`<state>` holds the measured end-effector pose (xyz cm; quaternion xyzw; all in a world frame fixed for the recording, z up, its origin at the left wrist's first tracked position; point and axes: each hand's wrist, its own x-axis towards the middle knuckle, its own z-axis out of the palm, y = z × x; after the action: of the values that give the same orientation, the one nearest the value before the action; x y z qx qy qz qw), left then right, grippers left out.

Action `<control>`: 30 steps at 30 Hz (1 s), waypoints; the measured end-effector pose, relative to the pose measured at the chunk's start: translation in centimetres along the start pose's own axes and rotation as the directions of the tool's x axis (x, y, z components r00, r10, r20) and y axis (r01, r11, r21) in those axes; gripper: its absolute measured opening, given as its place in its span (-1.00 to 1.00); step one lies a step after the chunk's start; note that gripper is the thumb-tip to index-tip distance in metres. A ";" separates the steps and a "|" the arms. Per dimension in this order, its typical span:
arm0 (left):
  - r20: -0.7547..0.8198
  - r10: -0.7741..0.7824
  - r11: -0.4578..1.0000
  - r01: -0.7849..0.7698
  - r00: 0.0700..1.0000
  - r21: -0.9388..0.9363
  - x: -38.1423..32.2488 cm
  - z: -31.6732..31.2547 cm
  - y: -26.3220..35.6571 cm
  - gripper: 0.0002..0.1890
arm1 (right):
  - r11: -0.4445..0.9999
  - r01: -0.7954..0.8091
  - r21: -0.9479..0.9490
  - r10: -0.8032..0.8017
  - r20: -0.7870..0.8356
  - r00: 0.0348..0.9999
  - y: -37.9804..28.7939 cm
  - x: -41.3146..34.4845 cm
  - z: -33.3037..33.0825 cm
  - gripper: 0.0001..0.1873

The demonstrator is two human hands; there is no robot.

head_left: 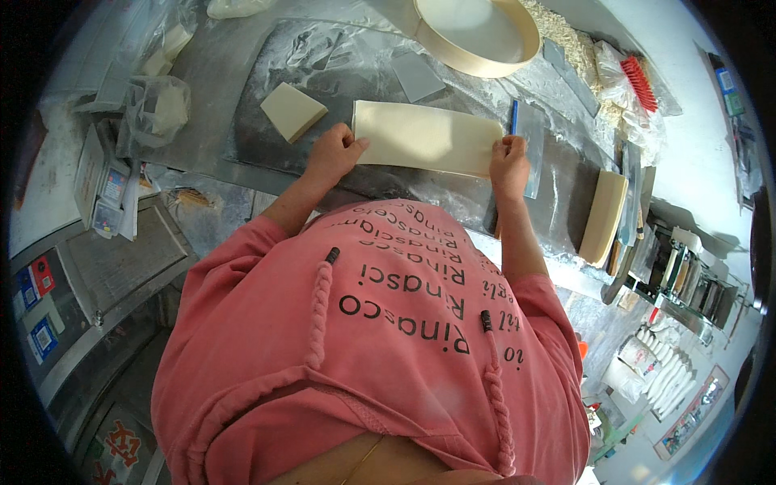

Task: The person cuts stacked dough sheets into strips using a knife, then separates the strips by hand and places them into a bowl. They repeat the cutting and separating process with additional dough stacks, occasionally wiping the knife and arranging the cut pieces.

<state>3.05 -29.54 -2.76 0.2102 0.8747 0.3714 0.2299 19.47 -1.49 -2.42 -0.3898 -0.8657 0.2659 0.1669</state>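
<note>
A long rectangular piece of pale rolled dough (427, 136), perhaps several sheets thick, lies on the dark, floured work surface before me. My left hand (335, 153) has its thumb and curled fingers at the dough's lower left corner. At the opposite end, my right hand (509, 167) pinches the lower right corner. Just past the right hand lies a clear plastic bag (533, 142) with a blue edge strip, partly behind that hand. A thick four-sided block of cut dough wrappers (293, 112) rests to the upper left of my left hand.
A grey flat plate (417, 76) lies beyond the dough. Farther back stands a round sieve (433, 51), beside heaped noodle-like strips (564, 27) and a red-bristled brush (638, 83). A long dough block (603, 218) sits at right, near a roller machine (691, 276). Plastic-bagged dough (160, 109) is at left.
</note>
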 end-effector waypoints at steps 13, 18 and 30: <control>0.118 0.031 0.683 -0.107 0.993 0.722 15.9 4.1 8.2 -0.06 | 0.993 -0.115 0.012 0.112 0.151 0.982 -1.0 -1.7 -2.1 -0.67; 0.173 -0.123 0.558 -0.076 0.977 0.826 18.8 5.6 10.0 0.13 | 0.986 -0.161 -0.039 0.160 -0.005 0.987 5.1 -6.2 -3.7 -0.65; 0.202 0.116 0.993 -0.112 0.973 -0.032 21.5 -2.6 9.0 -0.77 | 0.864 -0.114 -0.491 0.125 -0.010 0.992 7.7 -9.7 -2.3 -0.58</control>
<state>-13.92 -13.67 0.29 0.2944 0.8293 0.3695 0.2986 31.33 -3.91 -5.89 -0.4692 -0.8808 0.0515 0.0364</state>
